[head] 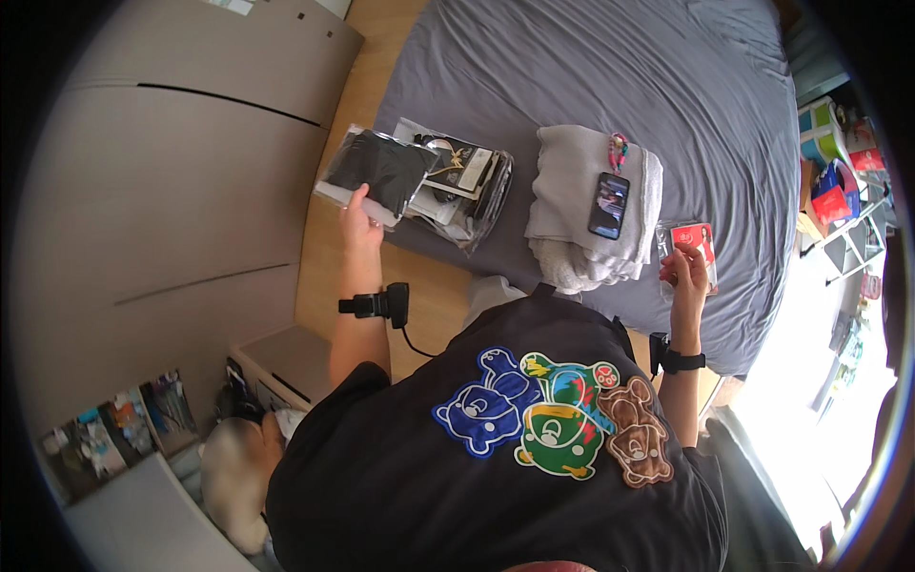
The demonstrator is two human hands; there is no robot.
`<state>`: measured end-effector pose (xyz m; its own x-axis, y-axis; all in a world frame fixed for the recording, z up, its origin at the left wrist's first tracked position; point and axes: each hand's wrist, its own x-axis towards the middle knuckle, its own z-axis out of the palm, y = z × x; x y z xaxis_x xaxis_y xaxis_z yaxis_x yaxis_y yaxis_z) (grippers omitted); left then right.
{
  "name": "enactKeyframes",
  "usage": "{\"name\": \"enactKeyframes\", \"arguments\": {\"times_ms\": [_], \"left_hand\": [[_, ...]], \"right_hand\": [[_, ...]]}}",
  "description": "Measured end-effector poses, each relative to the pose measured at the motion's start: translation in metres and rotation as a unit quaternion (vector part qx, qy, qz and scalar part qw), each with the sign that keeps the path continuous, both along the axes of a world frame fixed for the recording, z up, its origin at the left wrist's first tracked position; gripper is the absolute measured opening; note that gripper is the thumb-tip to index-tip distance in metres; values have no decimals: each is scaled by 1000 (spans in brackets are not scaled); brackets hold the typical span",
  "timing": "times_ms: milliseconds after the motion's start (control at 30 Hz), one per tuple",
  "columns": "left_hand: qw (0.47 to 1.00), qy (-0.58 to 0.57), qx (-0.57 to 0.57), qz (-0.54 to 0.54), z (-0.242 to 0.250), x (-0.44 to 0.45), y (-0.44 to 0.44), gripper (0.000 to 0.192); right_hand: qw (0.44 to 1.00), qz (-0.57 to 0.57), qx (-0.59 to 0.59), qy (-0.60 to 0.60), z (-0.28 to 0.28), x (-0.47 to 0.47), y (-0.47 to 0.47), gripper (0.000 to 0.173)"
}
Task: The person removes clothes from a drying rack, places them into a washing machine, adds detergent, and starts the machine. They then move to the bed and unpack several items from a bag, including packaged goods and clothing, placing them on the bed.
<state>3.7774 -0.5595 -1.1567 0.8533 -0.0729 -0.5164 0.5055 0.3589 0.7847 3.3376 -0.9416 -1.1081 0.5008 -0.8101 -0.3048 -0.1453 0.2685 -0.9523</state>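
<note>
In my left hand point(362, 223) is a flat clear plastic packet point(382, 168) with folded black fabric inside, lifted at the bed's left edge. Just right of it, a larger clear plastic bag point(493, 204) lies on the bed, holding several flat packages. One of those is a black box point(457, 163) with a gold bow design and a white label. My right hand point(686, 270) has thumb and fingers pinched together on a red packet point(695, 237) in clear film, with a figure in red printed on it. The hand covers its lower part.
A folded pale grey towel point(568, 171) lies mid-bed, with a smartphone point(610, 206) and its beaded strap point(617, 151) on top. Grey bedding point(607, 64) stretches beyond. Wardrobe doors point(179, 179) stand left. Boxes point(833, 193) and a folding metal step point(854, 236) stand right.
</note>
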Motion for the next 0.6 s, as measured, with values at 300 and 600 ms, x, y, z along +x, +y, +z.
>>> {"name": "enactKeyframes", "arguments": {"times_ms": [300,600], "left_hand": [[985,79,-2,-151,-87,172,-98,34],[790,-44,416,-448,-265,213,9,56]], "right_hand": [[973,213,23,83,-95,231,113,25],[814,355,-225,401,-287,391,173,34]]}}
